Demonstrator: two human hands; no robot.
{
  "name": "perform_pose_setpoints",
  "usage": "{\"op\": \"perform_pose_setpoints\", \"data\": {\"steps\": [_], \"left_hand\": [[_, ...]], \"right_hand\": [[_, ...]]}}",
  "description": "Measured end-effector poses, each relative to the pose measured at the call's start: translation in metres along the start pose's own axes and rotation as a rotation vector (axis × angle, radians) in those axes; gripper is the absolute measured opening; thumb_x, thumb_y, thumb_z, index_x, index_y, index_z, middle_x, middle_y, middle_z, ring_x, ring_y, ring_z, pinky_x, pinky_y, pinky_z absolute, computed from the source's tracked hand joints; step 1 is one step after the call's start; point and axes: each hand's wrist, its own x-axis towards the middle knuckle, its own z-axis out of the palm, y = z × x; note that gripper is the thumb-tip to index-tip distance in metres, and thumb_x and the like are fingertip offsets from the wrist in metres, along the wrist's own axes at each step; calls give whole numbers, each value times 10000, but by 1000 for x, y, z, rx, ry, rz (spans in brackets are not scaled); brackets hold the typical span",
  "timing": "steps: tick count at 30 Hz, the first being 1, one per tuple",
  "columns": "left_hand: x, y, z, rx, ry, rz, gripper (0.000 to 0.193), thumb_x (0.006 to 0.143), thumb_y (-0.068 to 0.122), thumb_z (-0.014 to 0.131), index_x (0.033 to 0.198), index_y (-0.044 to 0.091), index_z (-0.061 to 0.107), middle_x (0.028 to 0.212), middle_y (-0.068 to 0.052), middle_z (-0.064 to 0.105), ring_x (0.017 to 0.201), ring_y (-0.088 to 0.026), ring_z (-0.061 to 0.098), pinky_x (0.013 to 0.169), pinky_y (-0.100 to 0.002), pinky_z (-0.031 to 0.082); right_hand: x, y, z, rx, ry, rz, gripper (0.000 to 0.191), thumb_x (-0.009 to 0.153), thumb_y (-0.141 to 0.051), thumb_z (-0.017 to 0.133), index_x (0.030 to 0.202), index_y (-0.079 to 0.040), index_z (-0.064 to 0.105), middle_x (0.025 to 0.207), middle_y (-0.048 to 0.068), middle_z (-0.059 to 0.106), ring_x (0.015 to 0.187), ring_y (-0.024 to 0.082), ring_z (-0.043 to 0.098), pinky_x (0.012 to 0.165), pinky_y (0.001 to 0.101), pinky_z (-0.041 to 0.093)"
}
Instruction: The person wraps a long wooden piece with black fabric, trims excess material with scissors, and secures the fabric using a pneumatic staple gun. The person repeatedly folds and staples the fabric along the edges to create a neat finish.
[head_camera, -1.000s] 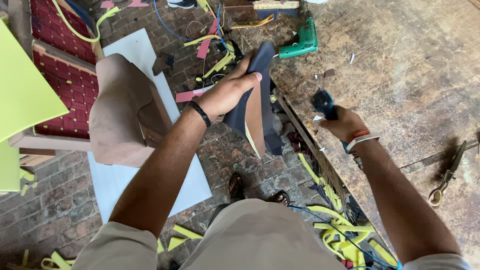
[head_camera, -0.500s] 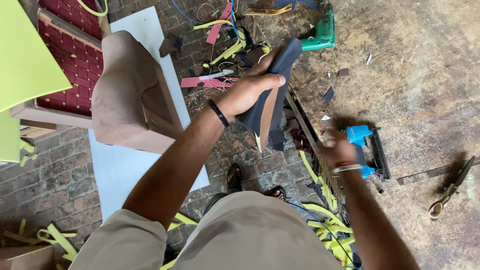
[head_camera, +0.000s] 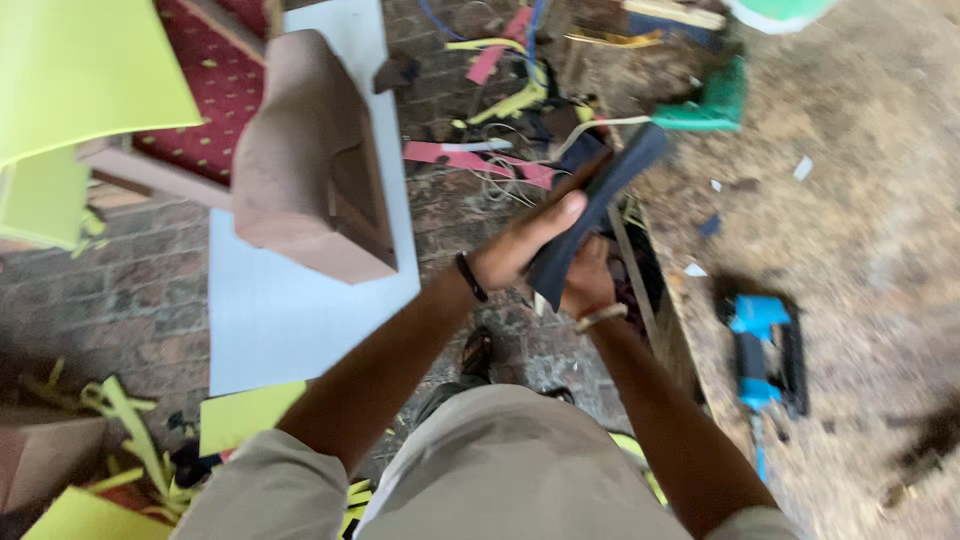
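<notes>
I've got both hands on the dark panel, held up at the tabletop's near edge, over the brick floor. Its long axis runs from about seven o'clock up to one o'clock, the far end pointing toward the green tool. My left hand has its fingers clamped over the panel's left side, thumb up along the edge. My right hand sits beneath, and the panel hides its fingers, so I cannot tell how they are set. The panel looks dark navy, flat and narrow, with a brown strip along its upper left edge; motion blur smears the rest. A blue stapler lies on the tabletop at four o'clock. A tan cushion rests on a white board at nine o'clock.
</notes>
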Motion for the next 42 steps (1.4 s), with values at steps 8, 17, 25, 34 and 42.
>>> {"op": "perform_pose_setpoints", "data": {"steps": [8,17,25,34,42], "left_hand": [[-60,-51,-69,288,195,100,1065,816,554,771,1608,68,250,1488,-149,523,1334,-270,553,1083,-416,517],[-127,-33,-148,614,600,191,375,1041,316,666,1351,116,730,1235,-120,796,1068,-260,791,935,-370,628],[-164,3,-170,826,785,414,577,804,313,866,1249,26,636,1171,-178,701,1051,-311,709,896,-386,575],[-184,-12,-154,945,1142,314,179,945,166,753,1087,66,714,983,-113,741,862,-313,733,768,-382,586],[-145,-29,-112,672,1350,135,112,1004,76,676,1112,80,704,995,-104,775,901,-268,782,805,-365,612]], "right_hand": [[58,-46,4,356,-31,92,890,676,-275,844,1369,74,409,1285,310,487,1164,514,493,856,571,477],[136,-135,-17,708,-352,-96,250,697,-213,907,879,-76,805,790,55,786,687,186,744,638,357,571],[185,-184,35,702,-372,-406,239,770,-131,772,1006,-99,792,890,65,776,778,188,740,668,354,567],[210,-187,80,636,-767,-577,230,818,-239,763,993,-90,744,941,83,757,900,199,707,803,381,521],[208,-157,94,964,-902,-442,208,824,-151,795,963,-22,709,910,62,718,881,167,657,786,368,507]]}}
